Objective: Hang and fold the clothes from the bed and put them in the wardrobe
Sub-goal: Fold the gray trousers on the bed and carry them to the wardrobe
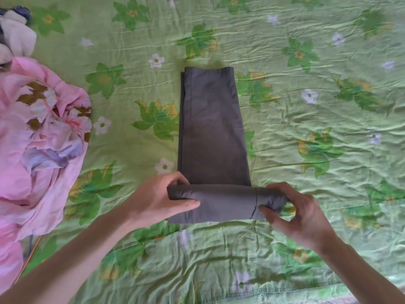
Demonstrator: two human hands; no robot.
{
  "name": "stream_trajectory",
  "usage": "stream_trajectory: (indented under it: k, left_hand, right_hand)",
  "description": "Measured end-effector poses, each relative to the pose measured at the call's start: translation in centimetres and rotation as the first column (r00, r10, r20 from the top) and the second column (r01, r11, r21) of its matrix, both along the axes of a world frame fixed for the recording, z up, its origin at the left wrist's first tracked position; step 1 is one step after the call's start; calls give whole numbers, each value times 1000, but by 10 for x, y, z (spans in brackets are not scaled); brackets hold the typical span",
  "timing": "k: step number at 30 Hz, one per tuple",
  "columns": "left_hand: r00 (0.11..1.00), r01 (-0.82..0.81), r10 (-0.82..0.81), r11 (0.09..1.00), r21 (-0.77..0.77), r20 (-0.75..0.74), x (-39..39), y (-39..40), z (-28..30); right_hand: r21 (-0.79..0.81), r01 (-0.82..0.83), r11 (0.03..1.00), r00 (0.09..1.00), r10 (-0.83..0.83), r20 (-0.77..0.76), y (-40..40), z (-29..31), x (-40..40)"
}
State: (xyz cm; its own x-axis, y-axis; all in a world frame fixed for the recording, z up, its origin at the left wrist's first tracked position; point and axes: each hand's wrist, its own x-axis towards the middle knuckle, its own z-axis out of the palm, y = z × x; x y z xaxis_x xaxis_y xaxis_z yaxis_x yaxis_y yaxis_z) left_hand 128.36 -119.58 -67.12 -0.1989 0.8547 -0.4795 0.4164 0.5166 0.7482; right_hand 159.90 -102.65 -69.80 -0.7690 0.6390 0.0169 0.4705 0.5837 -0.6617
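Grey trousers (211,128) lie flat in a long narrow strip on the green flowered bedsheet (306,128), running away from me. Their near end is turned over into a thick roll or fold (223,202) across the strip. My left hand (157,198) grips the left end of that fold, thumb on top and fingers behind. My right hand (300,213) pinches the right end of the same fold.
A crumpled pink flowered garment (41,139) is heaped at the left of the bed. A white and dark piece of clothing (15,34) lies in the far left corner. A thin wooden stick (30,253) pokes out under the pink heap.
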Motion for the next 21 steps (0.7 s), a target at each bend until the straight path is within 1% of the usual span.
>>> stream_trajectory:
  k: [1,2,4,5,6,8,10,13,14,15,16,17,19,21]
  left_hand:
    - [992,-106,106,994,0,67,-1,0,-3]
    - [966,-219,216,976,-1,141,-1,0,-7]
    - [865,-422,408,907,-19,293,0,1,-12]
    - [817,-487,466,873,-26,338,1,2,-16]
    - [789,-528,502,849,-26,354,1,4,-20]
    - [775,-562,534,827,-18,338,3,9,-30]
    - [777,-586,560,810,5,289,7,13,-41]
    - [757,-651,635,753,92,154,19,22,-47]
    - [764,-644,643,751,150,60,25,23,-48]
    - [776,-595,625,769,233,-83,31,23,-48]
    - [782,-501,576,808,311,-238,37,21,-49]
    - [783,-383,508,848,366,-357,44,19,-50]
    - [802,-131,322,917,378,-503,56,14,-52]
    - [772,82,138,947,312,-621,63,8,-59]
  right_hand:
    - [-13,29,1000,1000,-29,-5,0,-1,-3]
    - [-21,55,998,998,-55,-5,1,-4,-5]
    - [-68,146,987,989,-145,16,4,-9,-13]
    - [-104,203,974,979,-200,36,6,-13,-17]
    - [-134,255,958,967,-248,63,8,-17,-22]
    - [-157,338,928,940,-323,113,13,-23,-34]
    - [-171,398,901,917,-385,104,16,-29,-46]
    - [-162,459,874,888,-453,72,13,-37,-64]
    - [-115,476,872,879,-472,64,11,-38,-68]
    - [-38,486,873,873,-485,44,8,-40,-71]
    - [65,471,880,881,-473,10,5,-41,-72]
    - [172,424,889,904,-427,-22,2,-42,-72]
    - [310,257,915,965,-259,-38,-4,-44,-70]
    - [359,76,930,996,-89,18,-10,-49,-67]
